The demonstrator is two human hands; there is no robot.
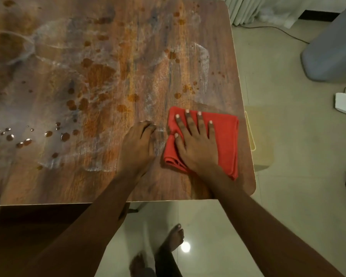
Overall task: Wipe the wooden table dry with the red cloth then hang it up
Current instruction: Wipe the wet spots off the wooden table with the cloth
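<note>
Our right hand (196, 144) presses flat on the cloth (226, 136), lower right; our left hand (140, 140) rests loosely curled on the table (100, 182). The cloth looks soft and light; we'd pinch a corner.

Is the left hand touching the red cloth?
No, the left hand rests on the bare table, apart from the red cloth.
</note>
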